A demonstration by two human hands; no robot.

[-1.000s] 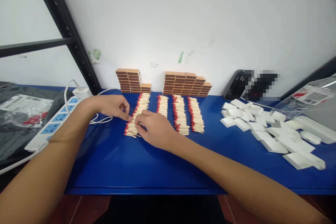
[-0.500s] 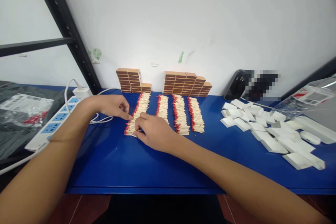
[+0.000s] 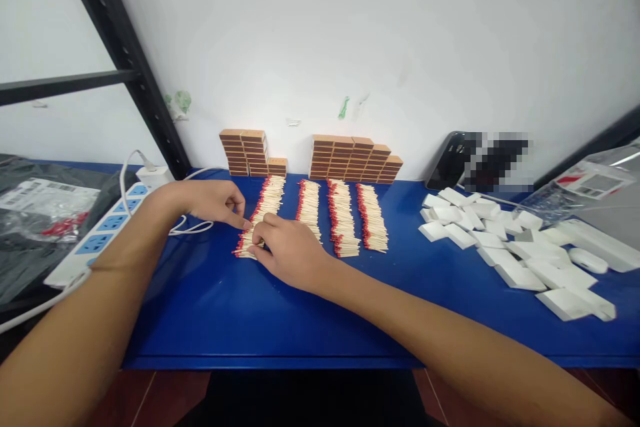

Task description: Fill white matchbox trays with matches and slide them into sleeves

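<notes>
On the blue tabletop (image 3: 200, 310), matches with red heads lie in four long rows, heads to the left. Both hands are at the leftmost row of matches (image 3: 270, 200). From the left side, my left hand (image 3: 215, 203) touches the red heads with one outstretched digit; its other fingers curl loosely with a gap and hold nothing visible. My right hand (image 3: 290, 250) bends over the near part of the same row, thumb and fingertips closed on matches there. It hides some of that row and the near end of the second row (image 3: 309, 203).
Stacked matchboxes stand against the wall, a left stack (image 3: 244, 153) and a wider stack (image 3: 350, 159). White inner trays (image 3: 493, 240) lie heaped at right near a dark phone-like object (image 3: 445, 160). A power strip (image 3: 107, 227) with cables and a dark bag (image 3: 30, 240) are at left.
My right hand has shifted slightly left along the near end of the row. My left hand stays at the match heads. The whole view has moved slightly.
</notes>
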